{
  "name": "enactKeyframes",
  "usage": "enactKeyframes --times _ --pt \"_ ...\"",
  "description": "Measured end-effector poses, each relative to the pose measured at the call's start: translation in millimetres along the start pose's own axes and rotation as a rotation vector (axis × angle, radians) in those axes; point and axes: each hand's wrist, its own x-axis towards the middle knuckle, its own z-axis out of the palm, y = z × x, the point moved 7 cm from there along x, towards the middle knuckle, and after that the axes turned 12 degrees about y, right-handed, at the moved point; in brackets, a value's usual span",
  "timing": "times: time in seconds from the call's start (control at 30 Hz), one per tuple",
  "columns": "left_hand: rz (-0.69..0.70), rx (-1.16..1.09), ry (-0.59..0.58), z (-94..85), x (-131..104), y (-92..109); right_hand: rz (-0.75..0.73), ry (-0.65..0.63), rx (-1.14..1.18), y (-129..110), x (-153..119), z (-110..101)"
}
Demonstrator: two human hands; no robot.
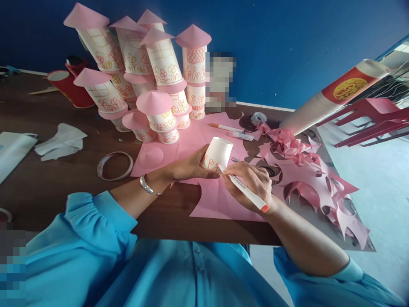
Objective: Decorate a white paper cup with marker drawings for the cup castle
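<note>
My left hand point(194, 164) is wrapped round a small white paper cup point(220, 149), held tilted above the pink paper point(211, 196). Orange flower drawings mark the cup's lower side. In my right hand point(251, 181) is a white marker pen point(247, 192) with an orange end, its tip at the cup's drawn side. Beyond my hands, an orange-capped marker point(225, 127) and another marker point(242, 135) lie on the pink paper. Several paper-cup towers with pink cone roofs point(154, 101) stand behind, decorated with orange and yellow flowers.
Pink paper scraps point(306, 162) cover the table's right side, near a tall stack of paper cups point(319, 102). To the left lie a tape roll point(115, 166) and crumpled white paper point(61, 141). A red can point(70, 88) stands farther back. A red plastic stool point(373, 117) is at right.
</note>
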Motion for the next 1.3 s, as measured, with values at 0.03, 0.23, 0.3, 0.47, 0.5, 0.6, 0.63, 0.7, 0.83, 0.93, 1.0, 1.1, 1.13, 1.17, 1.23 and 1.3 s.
enactKeyframes --times 0.03,0.23,0.3,0.47,0.5,0.6,0.63,0.7,0.83,0.93,1.0,1.1,1.13,1.17,1.23,1.3 --pt "-0.001 0.000 -0.003 0.1 0.0 0.1 -0.002 0.003 -0.013 0.1 0.5 -0.3" --pt "0.021 0.005 0.009 -1.5 0.6 -2.2 -0.021 0.006 -0.048 0.5 2.2 -1.8" --pt "0.022 0.004 0.014 -1.9 0.5 -3.4 -0.029 0.006 -0.053 0.3 1.9 -2.2" --pt "0.039 -0.012 0.012 -1.6 0.0 -1.7 -0.016 -0.005 -0.029 0.5 1.5 -2.3" --pt "0.037 -0.011 0.011 -1.6 0.0 -1.4 -0.013 -0.007 -0.031 0.5 1.7 -2.3" --pt "0.031 -0.018 0.004 -1.2 -0.1 -0.8 -0.015 -0.013 -0.028 -0.3 2.6 -2.0" --pt "0.031 -0.020 0.003 -1.1 -0.2 -0.6 -0.017 -0.015 -0.025 -0.6 2.8 -1.9" --pt "0.029 -0.025 0.000 -0.8 -0.2 -0.6 -0.022 -0.014 -0.020 -0.9 3.0 -1.8" --pt "0.014 -0.023 0.005 -0.7 -0.6 -0.4 -0.026 -0.010 -0.038 -0.1 2.2 -1.8" --pt "0.004 -0.013 0.016 -1.2 -0.9 0.7 -0.028 -0.008 -0.061 0.7 1.4 -2.3" --pt "0.003 -0.008 0.020 -1.5 -1.0 1.2 -0.026 -0.004 -0.075 1.1 1.2 -3.0" --pt "0.008 -0.012 0.023 -2.0 -0.9 0.7 -0.018 0.001 -0.096 1.6 1.3 -3.9" --pt "0.009 -0.014 0.022 -2.0 -0.8 0.2 -0.015 0.001 -0.100 1.6 1.4 -4.0" --pt "0.011 -0.018 0.022 -2.1 -0.7 -0.4 -0.013 -0.001 -0.103 1.5 1.5 -4.0" --pt "0.016 -0.027 0.023 -2.2 -0.5 -1.4 -0.012 -0.004 -0.107 1.1 1.6 -3.8" --pt "0.018 -0.039 0.021 -2.1 -0.2 -1.9 -0.009 -0.009 -0.105 0.8 1.5 -3.4"
